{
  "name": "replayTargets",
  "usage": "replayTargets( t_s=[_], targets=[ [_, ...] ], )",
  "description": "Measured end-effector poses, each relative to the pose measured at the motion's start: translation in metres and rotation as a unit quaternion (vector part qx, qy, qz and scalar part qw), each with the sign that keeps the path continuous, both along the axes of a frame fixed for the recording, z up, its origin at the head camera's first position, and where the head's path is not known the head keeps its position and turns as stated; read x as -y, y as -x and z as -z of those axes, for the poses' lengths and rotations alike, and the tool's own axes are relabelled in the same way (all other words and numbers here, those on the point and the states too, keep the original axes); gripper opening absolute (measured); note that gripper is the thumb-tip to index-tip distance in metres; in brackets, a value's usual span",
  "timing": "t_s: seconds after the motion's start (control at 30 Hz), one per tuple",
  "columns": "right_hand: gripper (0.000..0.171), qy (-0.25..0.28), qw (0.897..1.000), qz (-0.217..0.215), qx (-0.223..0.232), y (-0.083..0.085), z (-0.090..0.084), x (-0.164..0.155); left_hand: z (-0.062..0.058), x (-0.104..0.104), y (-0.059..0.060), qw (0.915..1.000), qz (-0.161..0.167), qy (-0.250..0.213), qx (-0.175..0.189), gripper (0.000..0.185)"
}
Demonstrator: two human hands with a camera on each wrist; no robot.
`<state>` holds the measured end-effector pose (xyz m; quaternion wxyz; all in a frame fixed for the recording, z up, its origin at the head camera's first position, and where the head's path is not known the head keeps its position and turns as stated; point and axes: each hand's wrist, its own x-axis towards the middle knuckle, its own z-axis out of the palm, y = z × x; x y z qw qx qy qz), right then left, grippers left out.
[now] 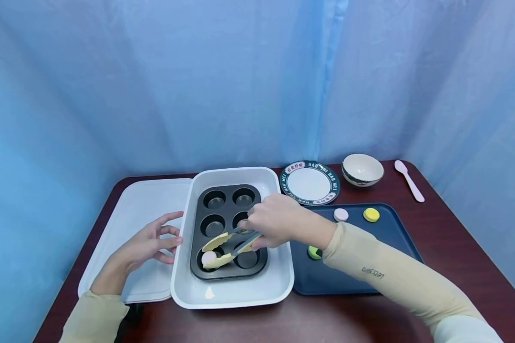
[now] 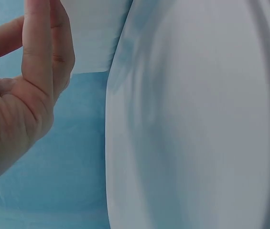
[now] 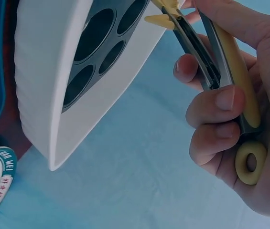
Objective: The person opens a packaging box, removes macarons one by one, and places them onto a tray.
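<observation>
My right hand (image 1: 272,220) grips a pair of yellow-and-steel tongs (image 3: 237,71), fingers wrapped round the handles. The tong tips are spread, in and over the front-left cup of a dark muffin tin (image 1: 197,242). A pale pink macaron (image 1: 208,257) sits in that cup, between the tips. The tin lies inside a white rectangular tub (image 1: 236,305). My left hand (image 1: 148,244) is at the tub's left side, its fingers loosely bent and the fingertips right at the rim. In the left wrist view, the left hand (image 2: 29,81) has nothing in its grasp.
A white lid-like tray (image 1: 150,195) lies left of the tub. On the right, a dark blue tray (image 1: 347,281) bears a pink macaron (image 1: 341,215), a yellow macaron (image 1: 371,214) and a green macaron (image 1: 314,252). Behind are a plate (image 1: 310,183), a bowl (image 1: 362,170) and a spoon (image 1: 409,181).
</observation>
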<state>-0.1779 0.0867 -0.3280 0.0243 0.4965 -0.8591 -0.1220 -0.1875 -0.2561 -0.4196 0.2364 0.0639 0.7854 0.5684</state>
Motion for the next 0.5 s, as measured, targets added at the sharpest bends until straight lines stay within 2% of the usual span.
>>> replayTargets(
  t_s=[0.33, 0.5],
  targets=[
    [0.042, -0.025, 0.999, 0.034, -0.003, -0.011, -0.006, 0.017, -0.001, 0.0, 0.0, 0.9999, 0.002, -0.009, 0.006, 0.079],
    [0.037, -0.022, 0.998, 0.049, 0.013, -0.017, -0.007, 0.02, 0.0, -0.001, 0.001, 1.0, 0.002, -0.007, 0.006, 0.079]
  ],
)
